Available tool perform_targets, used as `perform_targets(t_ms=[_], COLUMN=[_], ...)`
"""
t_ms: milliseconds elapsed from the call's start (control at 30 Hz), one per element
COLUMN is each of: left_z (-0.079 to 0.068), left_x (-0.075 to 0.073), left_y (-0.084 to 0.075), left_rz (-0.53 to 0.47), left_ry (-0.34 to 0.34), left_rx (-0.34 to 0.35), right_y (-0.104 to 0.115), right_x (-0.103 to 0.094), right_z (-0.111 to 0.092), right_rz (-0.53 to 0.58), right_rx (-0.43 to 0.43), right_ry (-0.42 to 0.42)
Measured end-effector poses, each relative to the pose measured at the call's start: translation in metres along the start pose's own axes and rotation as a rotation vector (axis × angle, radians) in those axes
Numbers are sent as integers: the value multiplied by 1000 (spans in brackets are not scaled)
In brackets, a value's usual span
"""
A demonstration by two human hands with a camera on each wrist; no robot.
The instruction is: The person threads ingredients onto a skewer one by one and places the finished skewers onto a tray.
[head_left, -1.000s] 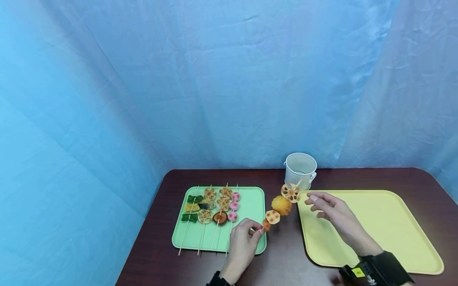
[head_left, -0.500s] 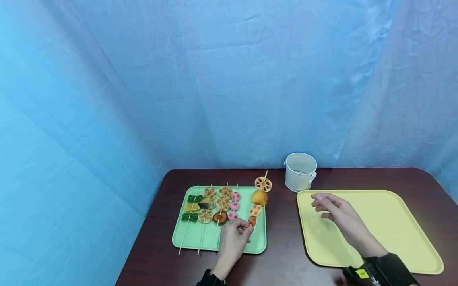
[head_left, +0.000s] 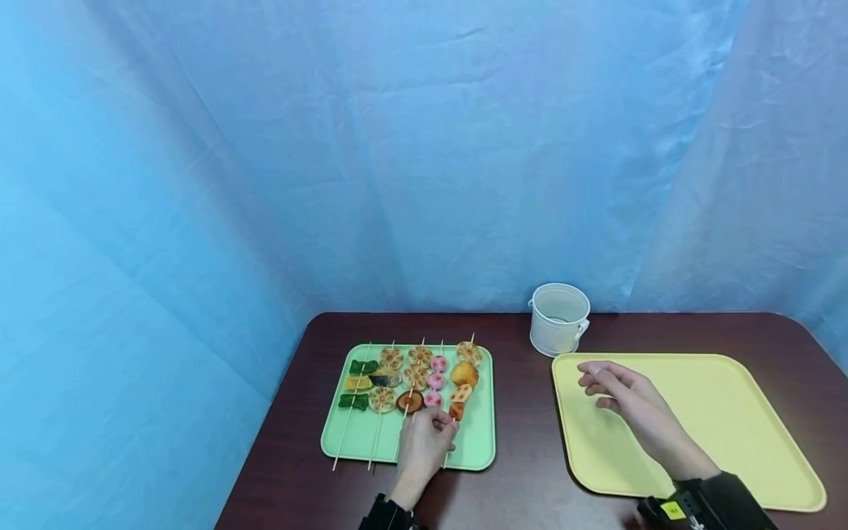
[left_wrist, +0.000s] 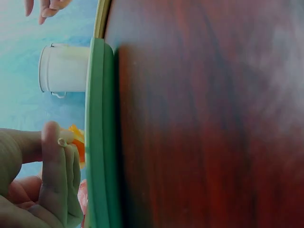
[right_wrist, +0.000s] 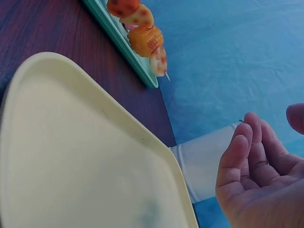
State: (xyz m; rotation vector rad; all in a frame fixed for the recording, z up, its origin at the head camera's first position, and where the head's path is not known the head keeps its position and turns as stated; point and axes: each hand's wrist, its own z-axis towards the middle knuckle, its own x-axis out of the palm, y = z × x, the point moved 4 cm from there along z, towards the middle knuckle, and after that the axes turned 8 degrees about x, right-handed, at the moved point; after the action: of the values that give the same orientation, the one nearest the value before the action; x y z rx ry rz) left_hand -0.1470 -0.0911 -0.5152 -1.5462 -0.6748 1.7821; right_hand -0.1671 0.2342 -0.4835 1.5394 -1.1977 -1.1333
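Note:
My left hand [head_left: 424, 447] pinches the stick of a skewer [head_left: 464, 373] between thumb and fingers, near its lower food piece. That skewer carries a lotus root slice, a golden ball, a pale spotted piece and an orange piece. It lies over the right side of the green tray [head_left: 478, 442]. In the left wrist view the stick's end shows between the fingertips. Left of it on the tray are a pink-ball skewer [head_left: 436, 380], a mushroom and lotus skewer [head_left: 410, 401] and others. My right hand [head_left: 626, 401] hovers over the yellow tray [head_left: 715, 427], fingers loosely bent, holding nothing.
A small white bucket [head_left: 558, 324] stands at the back of the dark wooden table [head_left: 523, 471], between the two trays. Blue cloth [head_left: 464, 162] hangs behind the table and along its left. Several skewer sticks overhang the green tray's front rim.
My left hand has moved left with the skewer, from the gap between the trays to over the green tray, and lowered it, turning it more upright in line with the others. My right hand barely moved.

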Motion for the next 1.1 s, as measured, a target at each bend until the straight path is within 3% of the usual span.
perform_targets(t_ms=[267, 500, 700, 1100], left_z=[1, 3, 6, 6], left_x=[7, 11, 12, 13], left_y=[-2, -5, -4, -3], left_rz=[-3, 76, 96, 52], left_ry=[81, 89, 77, 115], left_rx=[-17, 21, -3, 6], right_y=[-2, -5, -5, -5], right_x=[0, -3, -4, -6], right_z=[-1, 0, -1, -2], right_rz=[8, 31, 21, 32], right_rx=[3, -11, -6, -2], right_ry=[1, 6, 9, 7])
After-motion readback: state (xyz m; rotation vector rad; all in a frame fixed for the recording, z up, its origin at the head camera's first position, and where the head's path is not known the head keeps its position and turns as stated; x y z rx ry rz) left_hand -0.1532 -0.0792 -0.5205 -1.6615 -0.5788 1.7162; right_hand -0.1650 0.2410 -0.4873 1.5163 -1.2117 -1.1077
